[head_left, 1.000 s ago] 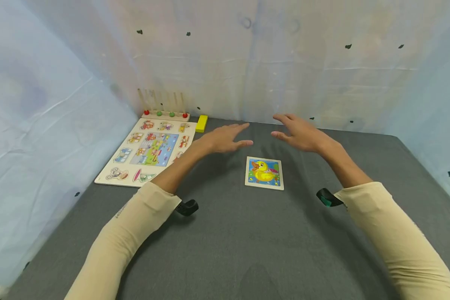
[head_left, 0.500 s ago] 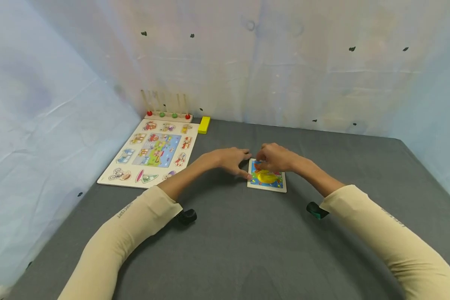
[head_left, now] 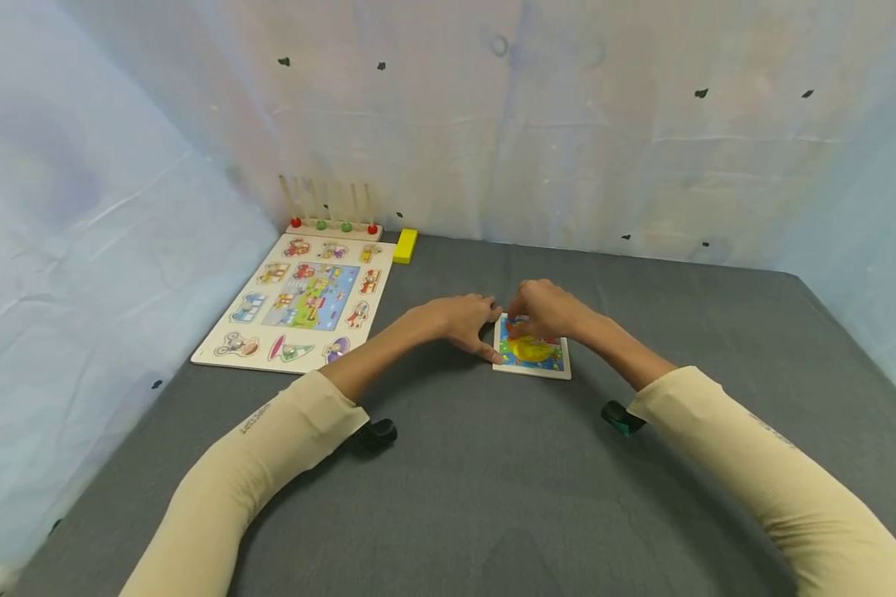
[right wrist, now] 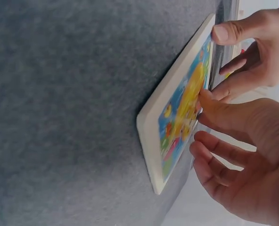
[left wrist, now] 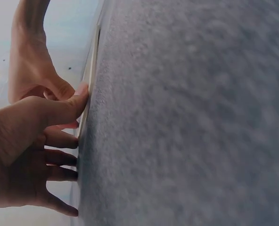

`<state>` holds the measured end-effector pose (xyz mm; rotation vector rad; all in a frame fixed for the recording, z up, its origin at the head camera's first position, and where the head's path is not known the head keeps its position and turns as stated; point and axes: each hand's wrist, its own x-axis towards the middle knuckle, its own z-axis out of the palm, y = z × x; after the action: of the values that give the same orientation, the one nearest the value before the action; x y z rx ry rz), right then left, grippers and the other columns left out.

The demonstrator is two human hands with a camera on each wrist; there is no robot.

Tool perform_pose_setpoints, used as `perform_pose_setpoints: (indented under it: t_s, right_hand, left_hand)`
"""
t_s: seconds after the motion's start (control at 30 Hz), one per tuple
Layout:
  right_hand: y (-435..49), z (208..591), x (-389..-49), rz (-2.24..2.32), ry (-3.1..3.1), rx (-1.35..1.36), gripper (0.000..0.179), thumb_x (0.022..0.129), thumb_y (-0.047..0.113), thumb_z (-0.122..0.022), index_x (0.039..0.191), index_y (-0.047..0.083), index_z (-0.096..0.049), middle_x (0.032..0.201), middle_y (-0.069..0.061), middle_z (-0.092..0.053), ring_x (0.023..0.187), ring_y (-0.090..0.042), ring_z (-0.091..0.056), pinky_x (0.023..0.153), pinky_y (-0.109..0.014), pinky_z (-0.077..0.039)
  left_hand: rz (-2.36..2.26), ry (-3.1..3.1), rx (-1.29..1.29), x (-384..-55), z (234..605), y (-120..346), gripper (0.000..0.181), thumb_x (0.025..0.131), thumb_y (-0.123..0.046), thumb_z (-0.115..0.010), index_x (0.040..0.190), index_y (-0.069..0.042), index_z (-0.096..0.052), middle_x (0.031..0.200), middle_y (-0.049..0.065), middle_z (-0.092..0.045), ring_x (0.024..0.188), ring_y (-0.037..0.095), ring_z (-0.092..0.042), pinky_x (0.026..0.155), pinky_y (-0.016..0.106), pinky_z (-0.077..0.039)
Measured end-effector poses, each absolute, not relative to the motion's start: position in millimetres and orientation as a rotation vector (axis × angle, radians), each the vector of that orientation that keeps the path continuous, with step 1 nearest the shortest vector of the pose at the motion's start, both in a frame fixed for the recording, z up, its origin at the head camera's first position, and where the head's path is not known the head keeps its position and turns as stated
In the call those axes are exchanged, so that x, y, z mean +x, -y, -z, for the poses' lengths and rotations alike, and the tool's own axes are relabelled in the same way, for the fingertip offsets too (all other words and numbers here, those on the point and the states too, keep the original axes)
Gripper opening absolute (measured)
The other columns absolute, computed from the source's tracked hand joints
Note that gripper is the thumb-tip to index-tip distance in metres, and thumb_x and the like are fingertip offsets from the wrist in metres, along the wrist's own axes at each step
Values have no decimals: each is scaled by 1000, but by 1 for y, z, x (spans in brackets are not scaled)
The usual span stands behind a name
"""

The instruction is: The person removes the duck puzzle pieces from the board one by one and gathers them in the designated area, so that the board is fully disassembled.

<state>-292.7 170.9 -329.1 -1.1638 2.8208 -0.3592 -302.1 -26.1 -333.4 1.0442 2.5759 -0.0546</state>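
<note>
A small square duck jigsaw puzzle (head_left: 533, 355) with a pale wooden frame lies flat on the grey cloth. My left hand (head_left: 465, 320) is at its left side; in the right wrist view the left thumb (right wrist: 229, 32) presses on the frame's corner. The other left fingers extend down to the cloth, as the left wrist view shows. Over the picture's upper left part, my right hand (head_left: 548, 311) has its fingers curled, and its thumb (right wrist: 219, 106) and index finger pinch at a puzzle piece. Those fingertips mostly hide the piece, and I see no lifted edge.
Left of the hands lies a larger wooden picture board (head_left: 254, 332). Behind it stands a pegged wooden rack (head_left: 334, 230) with red and green beads, and a yellow block (head_left: 405, 246) sits beside that. Pale sheets (head_left: 567, 149) wall in the back and sides.
Both hands have come down from above the table onto the duck puzzle, and the right fingers have curled. Over the last half second they have hardly moved.
</note>
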Motion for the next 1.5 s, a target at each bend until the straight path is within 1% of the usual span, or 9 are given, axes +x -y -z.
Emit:
perform_pose_setpoints:
  t_s: [0.23,0.5,0.67,0.8,0.93,1.1,1.17,1.33,1.5]
  right_hand:
    - [-164,327,-294,362,-2825,-1040,20,90,13,-83,103,-2,-82,98,-18,-76,84,-27,-67,76,-42,-59]
    - [-165,330,-297,452,-2842,-1022,22,84,8,-87,98,-7,-79,98,-21,-77,86,-31,-70,81,-45,-61]
    - [-164,330,-298,427,-2842,-1015,25,86,8,-85,103,-8,-77,100,-22,-74,84,-29,-68,79,-43,-61]
    - [-162,328,-296,377,-2873,-950,28,87,11,-86,108,-5,-76,106,-20,-72,88,-29,-68,79,-43,-61]
    - [-162,326,-294,356,-2895,-897,30,86,14,-87,108,-3,-75,107,-18,-72,89,-28,-68,79,-43,-61]
    - [-163,325,-290,366,-2913,-900,33,85,14,-88,107,-3,-70,100,-17,-72,85,-27,-68,76,-41,-60]
    - [-163,324,-290,377,-2918,-915,32,85,13,-88,105,-2,-68,97,-17,-71,81,-25,-67,73,-39,-59]
    - [-166,325,-292,465,-2887,-1008,18,89,-1,-80,100,-3,-65,90,-17,-68,75,-24,-63,70,-37,-54]
    - [-173,323,-297,650,-2805,-1065,10,90,-10,-72,99,-5,-69,90,-20,-71,78,-27,-65,76,-42,-58]
  left_hand:
    - [104,-2602,1029,-306,333,22,95,93,-66,-67,162,-8,-38,164,18,-45,148,37,-49,123,50,-42]
    - [135,-2604,1003,-308,331,12,89,88,-69,-71,150,-7,-56,146,15,-63,122,30,-68,105,43,-56]
    - [158,-2592,964,-307,326,12,83,87,-70,-73,140,-7,-64,125,11,-70,97,19,-62,86,34,-52]
    - [158,-2575,968,-307,322,12,78,88,-69,-73,134,-8,-66,115,8,-69,89,17,-55,79,32,-45]
    - [165,-2562,976,-308,321,12,80,88,-69,-72,138,-8,-64,123,10,-69,95,18,-59,86,34,-51]
    - [180,-2546,977,-309,325,12,94,90,-69,-70,157,-7,-47,147,15,-60,123,26,-64,110,43,-53]
    - [175,-2547,974,-309,327,11,95,91,-68,-70,160,-8,-43,151,16,-57,130,29,-63,113,45,-51]
    - [181,-2542,954,-308,329,10,94,91,-68,-69,159,-9,-44,150,16,-57,131,29,-62,114,45,-51]
    - [225,-2538,950,-308,328,10,99,92,-69,-66,164,-9,-33,166,17,-42,149,33,-49,123,47,-42]
